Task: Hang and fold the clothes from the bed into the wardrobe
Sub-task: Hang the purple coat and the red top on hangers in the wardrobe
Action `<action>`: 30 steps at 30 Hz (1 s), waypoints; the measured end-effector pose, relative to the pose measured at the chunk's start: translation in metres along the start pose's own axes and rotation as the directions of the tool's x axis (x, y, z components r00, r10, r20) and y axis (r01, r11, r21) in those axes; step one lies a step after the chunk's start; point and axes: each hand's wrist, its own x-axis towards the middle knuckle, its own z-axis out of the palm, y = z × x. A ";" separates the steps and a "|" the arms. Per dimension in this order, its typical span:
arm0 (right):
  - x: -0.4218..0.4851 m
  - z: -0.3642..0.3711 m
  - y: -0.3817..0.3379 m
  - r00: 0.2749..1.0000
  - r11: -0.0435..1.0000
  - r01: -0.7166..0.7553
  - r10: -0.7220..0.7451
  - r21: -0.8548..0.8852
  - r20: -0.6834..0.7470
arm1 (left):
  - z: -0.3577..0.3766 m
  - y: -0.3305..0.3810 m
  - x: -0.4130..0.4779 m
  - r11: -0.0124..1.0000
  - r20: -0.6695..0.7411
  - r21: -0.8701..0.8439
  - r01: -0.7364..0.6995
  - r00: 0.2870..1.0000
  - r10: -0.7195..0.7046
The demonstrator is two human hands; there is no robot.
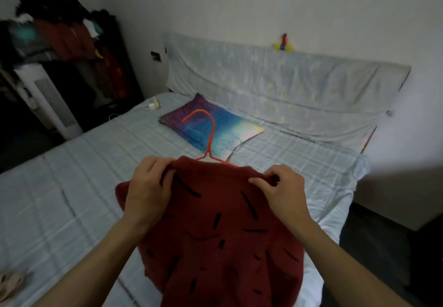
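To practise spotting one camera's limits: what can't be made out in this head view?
Head view:
The orange hanger: arms hidden inside the red garment; only hook and neck show.
The red garment: lower part cut off by the bottom edge.
The clothes pile, upper left: dim and blurred.
The white object on the bed: too small to identify.

Pretty dim room, flat greyish light everywhere. The bed (72,162) takes up most of it, made up with a pale blue checked sheet. At its head there's a headboard (275,78) draped in light patterned cloth, against a plain white wall (239,2). A colourful pillow (239,129) lies just in front of that. Off the bed's left side stands a dark open wardrobe (115,71), with a white tower appliance (48,100) beside it. The floor (383,234) right of the bed looks dark.
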 end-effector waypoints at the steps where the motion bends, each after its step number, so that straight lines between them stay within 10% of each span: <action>1: 0.005 -0.008 -0.011 0.999 0.999 0.038 -0.038 -0.011 -0.006 | -0.010 0.006 0.004 1.000 -0.033 -0.005 -0.011 0.999 0.011; 30: 0.005 -0.066 -0.160 0.791 0.839 0.523 -0.544 0.154 0.279 | -0.154 0.039 -0.039 0.985 -0.302 -0.097 -0.141 0.947 0.106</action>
